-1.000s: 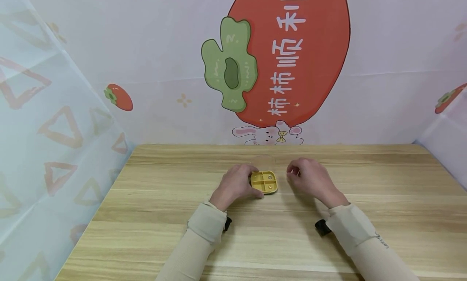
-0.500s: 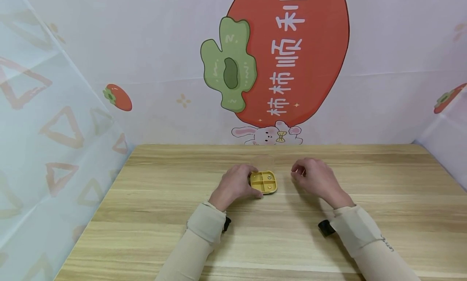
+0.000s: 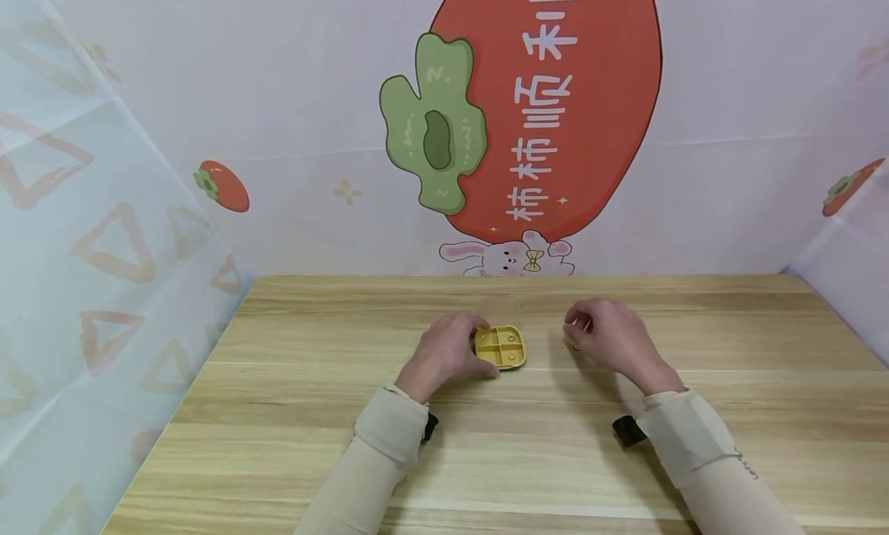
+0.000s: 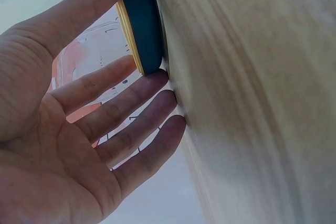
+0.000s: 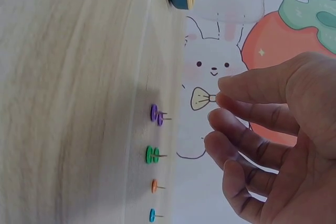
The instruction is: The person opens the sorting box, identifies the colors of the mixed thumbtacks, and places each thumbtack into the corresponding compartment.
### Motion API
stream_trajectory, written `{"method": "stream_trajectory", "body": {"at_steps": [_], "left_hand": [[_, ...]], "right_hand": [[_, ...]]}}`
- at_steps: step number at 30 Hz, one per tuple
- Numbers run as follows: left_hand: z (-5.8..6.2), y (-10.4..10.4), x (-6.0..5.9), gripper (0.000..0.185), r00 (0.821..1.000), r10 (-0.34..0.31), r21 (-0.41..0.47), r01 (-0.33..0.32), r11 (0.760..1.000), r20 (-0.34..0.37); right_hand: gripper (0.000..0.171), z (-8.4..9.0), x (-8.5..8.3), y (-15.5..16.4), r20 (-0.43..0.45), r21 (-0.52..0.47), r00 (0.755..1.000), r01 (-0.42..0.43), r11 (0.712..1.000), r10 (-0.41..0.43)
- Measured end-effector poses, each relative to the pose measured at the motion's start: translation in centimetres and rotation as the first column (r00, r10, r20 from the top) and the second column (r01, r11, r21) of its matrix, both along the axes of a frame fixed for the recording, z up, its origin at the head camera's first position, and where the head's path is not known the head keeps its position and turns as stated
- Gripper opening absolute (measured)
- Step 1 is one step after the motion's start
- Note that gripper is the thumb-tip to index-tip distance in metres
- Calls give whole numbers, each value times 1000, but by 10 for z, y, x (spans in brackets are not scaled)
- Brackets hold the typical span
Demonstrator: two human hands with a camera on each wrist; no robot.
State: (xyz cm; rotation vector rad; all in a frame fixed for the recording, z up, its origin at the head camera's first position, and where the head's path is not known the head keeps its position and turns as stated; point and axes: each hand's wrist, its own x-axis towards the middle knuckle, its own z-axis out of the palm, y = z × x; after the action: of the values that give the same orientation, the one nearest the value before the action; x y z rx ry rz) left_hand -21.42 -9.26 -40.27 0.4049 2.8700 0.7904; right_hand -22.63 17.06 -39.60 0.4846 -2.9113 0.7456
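A small yellow box (image 3: 500, 347) with four compartments and a blue underside (image 4: 144, 30) lies on the wooden table (image 3: 312, 411). Tiny round pieces sit in its right-hand compartments. My left hand (image 3: 479, 350) pinches the box's left side between thumb and forefinger (image 4: 105, 85). My right hand (image 3: 576, 330) hovers to the right of the box with loosely curled fingers (image 5: 236, 108) and nothing in them. Beneath it, pushpins lie in a row on the table: purple (image 5: 155, 113), green (image 5: 151, 155), orange (image 5: 155, 185) and blue (image 5: 151, 215).
A faint clear lid (image 3: 501, 309) lies just behind the box. Printed plastic sheets wall the table at the back (image 3: 556, 133), left (image 3: 104, 249) and right (image 3: 854, 249). Both forearms wear beige sleeves with black wrist mounts.
My right hand has drifted to the right, away from the box. The left hand and the box have stayed put.
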Motion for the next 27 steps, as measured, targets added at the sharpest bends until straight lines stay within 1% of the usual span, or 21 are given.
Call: {"method": "stream_trajectory", "body": {"at_steps": [7, 13, 18, 27], "left_hand": [[0, 0, 1, 72, 1000, 3, -1, -3, 1000, 4], [-1, 0, 0, 73, 1000, 10, -8, -10, 1000, 8], [-2, 1, -1, 73, 1000, 12, 3, -12, 1000, 11], [-1, 1, 0, 72, 1000, 8, 3, -8, 1000, 10]], "right_hand": [[5, 3, -1, 8, 31, 5, 1000, 1, 1000, -1], [3, 5, -2, 16, 55, 35, 998, -5, 999, 3], [4, 6, -1, 21, 74, 52, 997, -9, 999, 5], [3, 8, -1, 26, 133, 75, 991, -7, 997, -3]]}}
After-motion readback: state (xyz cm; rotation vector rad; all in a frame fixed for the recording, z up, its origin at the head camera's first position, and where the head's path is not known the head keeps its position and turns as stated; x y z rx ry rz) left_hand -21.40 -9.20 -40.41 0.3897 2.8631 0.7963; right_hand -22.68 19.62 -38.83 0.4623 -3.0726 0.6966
